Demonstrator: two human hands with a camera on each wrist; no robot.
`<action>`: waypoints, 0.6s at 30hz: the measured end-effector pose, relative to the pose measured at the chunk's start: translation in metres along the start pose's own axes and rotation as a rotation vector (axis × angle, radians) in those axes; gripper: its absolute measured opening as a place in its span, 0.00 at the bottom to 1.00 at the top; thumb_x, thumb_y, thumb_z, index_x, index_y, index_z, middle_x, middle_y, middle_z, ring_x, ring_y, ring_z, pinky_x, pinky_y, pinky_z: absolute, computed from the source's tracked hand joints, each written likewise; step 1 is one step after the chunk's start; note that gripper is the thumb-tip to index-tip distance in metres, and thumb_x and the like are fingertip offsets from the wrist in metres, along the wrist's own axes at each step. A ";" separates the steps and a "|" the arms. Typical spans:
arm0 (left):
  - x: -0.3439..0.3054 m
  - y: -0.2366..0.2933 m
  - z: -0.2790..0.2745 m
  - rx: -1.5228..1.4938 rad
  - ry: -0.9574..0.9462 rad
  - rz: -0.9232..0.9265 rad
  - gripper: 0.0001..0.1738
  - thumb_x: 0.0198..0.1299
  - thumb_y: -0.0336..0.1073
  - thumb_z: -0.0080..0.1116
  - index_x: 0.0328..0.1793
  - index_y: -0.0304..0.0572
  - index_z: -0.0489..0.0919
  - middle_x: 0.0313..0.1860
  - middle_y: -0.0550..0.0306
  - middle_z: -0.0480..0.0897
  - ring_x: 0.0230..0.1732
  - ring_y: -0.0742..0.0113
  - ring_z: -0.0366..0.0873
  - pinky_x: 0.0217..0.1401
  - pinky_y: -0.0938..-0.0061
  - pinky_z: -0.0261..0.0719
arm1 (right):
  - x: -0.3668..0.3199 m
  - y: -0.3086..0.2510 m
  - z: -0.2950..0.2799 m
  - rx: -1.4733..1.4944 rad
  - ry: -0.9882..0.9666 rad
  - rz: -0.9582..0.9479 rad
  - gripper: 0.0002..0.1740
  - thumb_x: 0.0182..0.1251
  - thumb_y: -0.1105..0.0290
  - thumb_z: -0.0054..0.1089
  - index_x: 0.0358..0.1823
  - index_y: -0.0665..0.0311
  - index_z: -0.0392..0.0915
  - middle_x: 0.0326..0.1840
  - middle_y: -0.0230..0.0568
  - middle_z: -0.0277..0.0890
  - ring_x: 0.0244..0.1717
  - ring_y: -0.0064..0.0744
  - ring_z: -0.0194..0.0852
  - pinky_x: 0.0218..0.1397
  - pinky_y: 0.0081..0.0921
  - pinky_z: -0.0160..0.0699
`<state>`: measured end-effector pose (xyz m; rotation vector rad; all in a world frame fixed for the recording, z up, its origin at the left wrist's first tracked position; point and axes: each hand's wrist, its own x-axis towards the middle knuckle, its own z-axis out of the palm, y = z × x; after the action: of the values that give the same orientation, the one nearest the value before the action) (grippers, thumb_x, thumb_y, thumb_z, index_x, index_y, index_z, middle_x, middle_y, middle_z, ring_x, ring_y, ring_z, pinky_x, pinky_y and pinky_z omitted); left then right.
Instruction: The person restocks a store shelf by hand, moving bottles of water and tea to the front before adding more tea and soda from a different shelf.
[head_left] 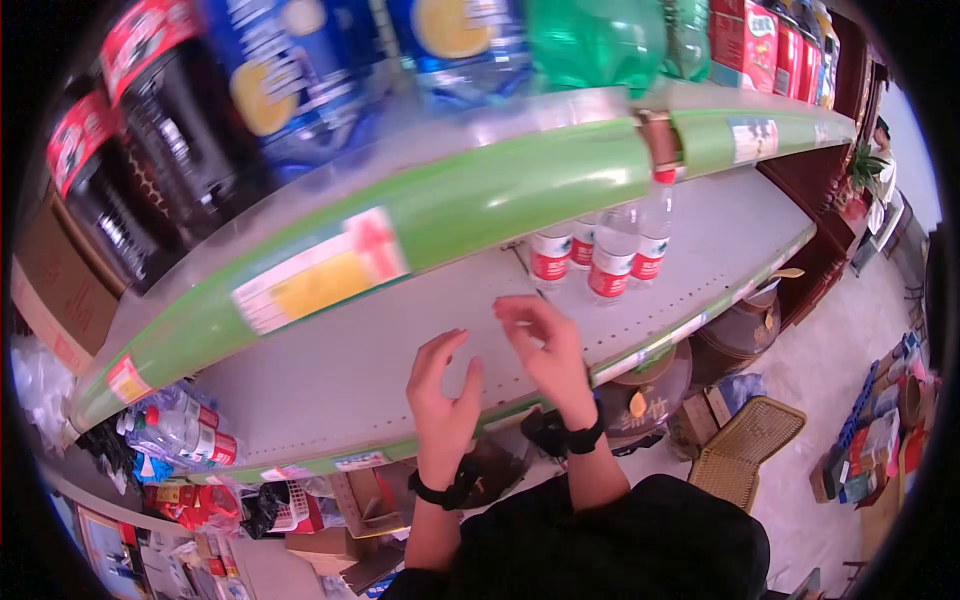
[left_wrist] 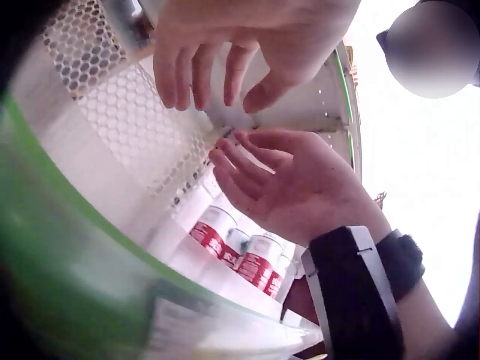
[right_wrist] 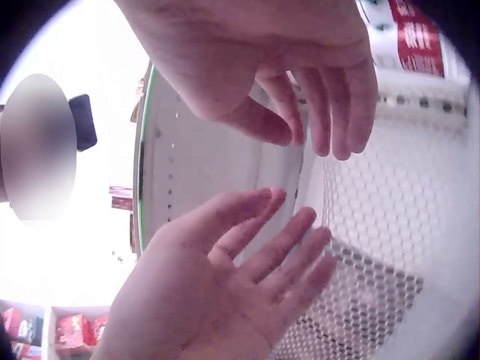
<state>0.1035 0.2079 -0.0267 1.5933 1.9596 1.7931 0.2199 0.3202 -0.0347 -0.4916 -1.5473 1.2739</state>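
Four red-labelled bottles stand on the pale lower shelf near the right hand; it and the left hand hover, fingers loosely bent, thumbs apart. Head view alone shows the wicker chair; wrist views, the perforated panel.

Barrel-distorted dark edges, blown-out white glare, pinkish light, blurred foreground.

Four clear bottles with red and white labels, standing up close together on the pale shelf, with a red cap on one.
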 end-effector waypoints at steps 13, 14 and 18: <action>0.015 0.016 0.172 -0.320 -0.294 -0.190 0.44 0.64 0.33 0.69 0.85 0.43 0.61 0.77 0.43 0.70 0.76 0.50 0.70 0.73 0.55 0.74 | 0.033 0.017 -0.150 -0.499 0.420 -0.086 0.21 0.66 0.72 0.67 0.60 0.70 0.79 0.50 0.55 0.85 0.51 0.51 0.88 0.53 0.40 0.85; 0.018 0.011 0.182 -0.335 -0.305 -0.214 0.46 0.64 0.33 0.68 0.86 0.44 0.58 0.79 0.43 0.68 0.78 0.50 0.68 0.74 0.54 0.72 | 0.032 0.016 -0.152 -0.568 0.386 -0.045 0.23 0.65 0.70 0.68 0.61 0.70 0.79 0.51 0.56 0.85 0.52 0.54 0.87 0.54 0.42 0.85; 0.021 0.001 0.207 -0.446 -0.343 -0.252 0.50 0.65 0.32 0.67 0.89 0.43 0.51 0.84 0.43 0.62 0.83 0.51 0.60 0.78 0.50 0.68 | 0.036 0.027 -0.152 -0.475 0.285 -0.008 0.29 0.63 0.66 0.71 0.63 0.71 0.77 0.52 0.60 0.84 0.53 0.60 0.85 0.54 0.46 0.83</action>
<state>0.2231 0.3688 -0.0823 1.3310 1.4133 1.5846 0.3317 0.4305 -0.0559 -0.9252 -1.5986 0.7796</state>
